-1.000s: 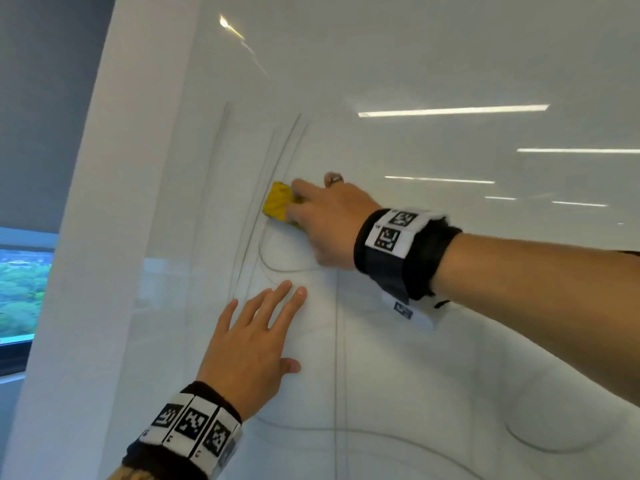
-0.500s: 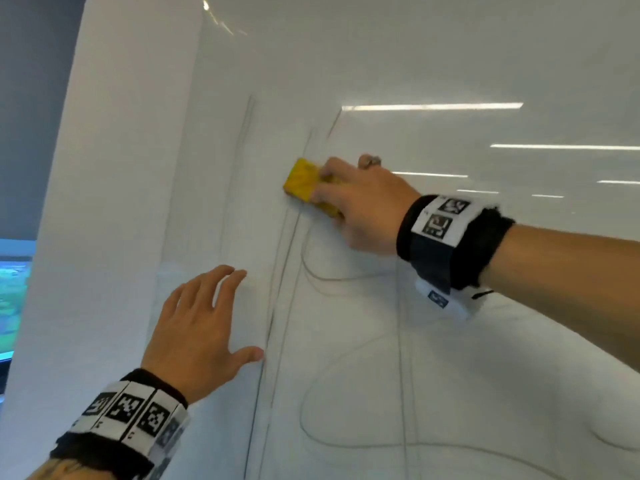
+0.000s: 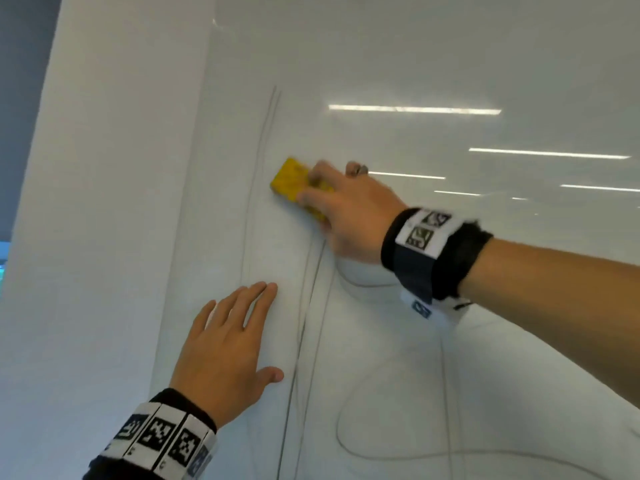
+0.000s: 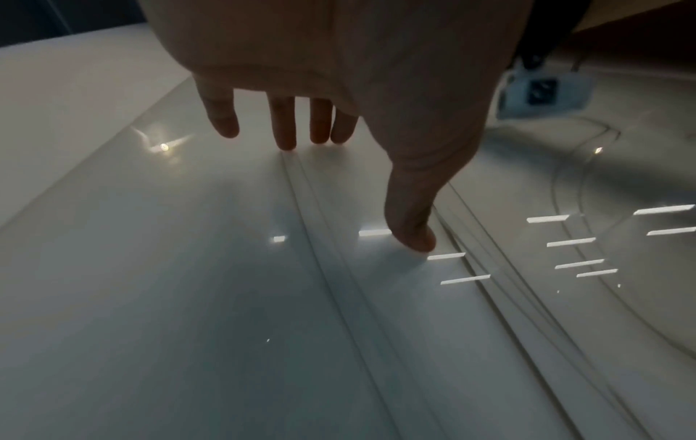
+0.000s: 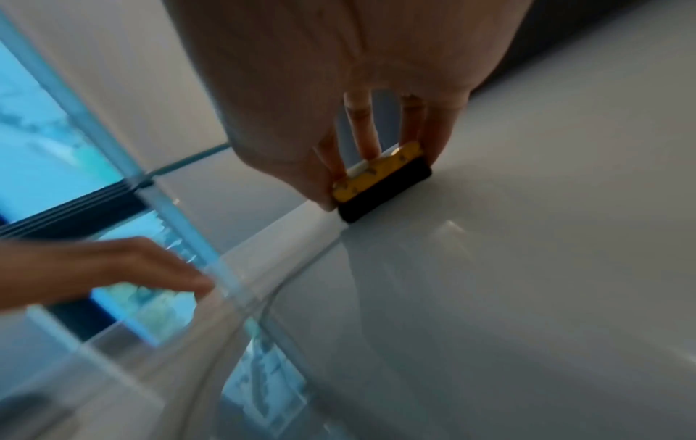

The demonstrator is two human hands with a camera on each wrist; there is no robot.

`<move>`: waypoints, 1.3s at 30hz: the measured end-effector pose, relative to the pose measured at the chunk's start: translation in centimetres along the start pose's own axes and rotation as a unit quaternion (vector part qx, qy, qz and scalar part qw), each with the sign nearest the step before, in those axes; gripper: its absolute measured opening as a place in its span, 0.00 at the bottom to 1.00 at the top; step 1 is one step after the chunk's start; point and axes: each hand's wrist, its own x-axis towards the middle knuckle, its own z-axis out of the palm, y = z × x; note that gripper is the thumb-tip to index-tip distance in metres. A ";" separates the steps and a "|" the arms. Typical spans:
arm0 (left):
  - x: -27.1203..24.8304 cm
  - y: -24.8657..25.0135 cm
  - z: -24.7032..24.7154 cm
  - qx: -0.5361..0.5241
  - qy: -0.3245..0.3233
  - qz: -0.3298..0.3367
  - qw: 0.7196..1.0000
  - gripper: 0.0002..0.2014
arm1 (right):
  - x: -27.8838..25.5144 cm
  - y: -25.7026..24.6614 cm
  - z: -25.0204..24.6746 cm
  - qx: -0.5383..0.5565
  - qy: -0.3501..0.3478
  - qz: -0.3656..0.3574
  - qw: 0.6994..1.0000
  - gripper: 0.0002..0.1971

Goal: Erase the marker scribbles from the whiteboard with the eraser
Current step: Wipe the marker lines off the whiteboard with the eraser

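Note:
My right hand (image 3: pixel 346 209) grips a yellow eraser (image 3: pixel 291 180) and presses it flat against the white whiteboard (image 3: pixel 415 57). In the right wrist view the eraser (image 5: pixel 380 178) shows a yellow back and a black felt face on the board, fingers and thumb curled round its edges. Thin grey marker lines (image 3: pixel 311 306) run down the board below the eraser, and looping scribbles (image 3: pixel 381 452) curve at the lower right. My left hand (image 3: pixel 228 348) lies flat on the board below the eraser, fingers straight. In the left wrist view the left hand (image 4: pixel 339 125) spreads its fingertips onto the glossy surface.
The board's left edge meets a white wall strip (image 3: pixel 104 202). A window (image 5: pixel 34 148) with a blue-green outdoor view lies further left. Ceiling lights reflect as bright bars (image 3: pixel 412 109) on the board's upper right.
The right hand slid the eraser up along the vertical lines, leaving a wiped stretch below it. The left hand shifted left, then resettled flat lower on the board.

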 end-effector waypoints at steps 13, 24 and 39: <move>14.0 1.3 -9.1 -0.048 0.159 0.103 0.981 0.33 | -0.9 0.4 -1.9 0.066 0.005 0.044 0.997 0.25; 17.5 -1.7 -8.1 -0.078 0.235 0.071 0.966 0.25 | -4.1 7.9 -6.4 0.035 0.026 0.174 0.984 0.20; 20.8 -5.2 -8.5 -0.133 0.297 0.036 0.945 0.22 | -6.6 9.4 -4.0 0.023 0.005 0.196 0.980 0.28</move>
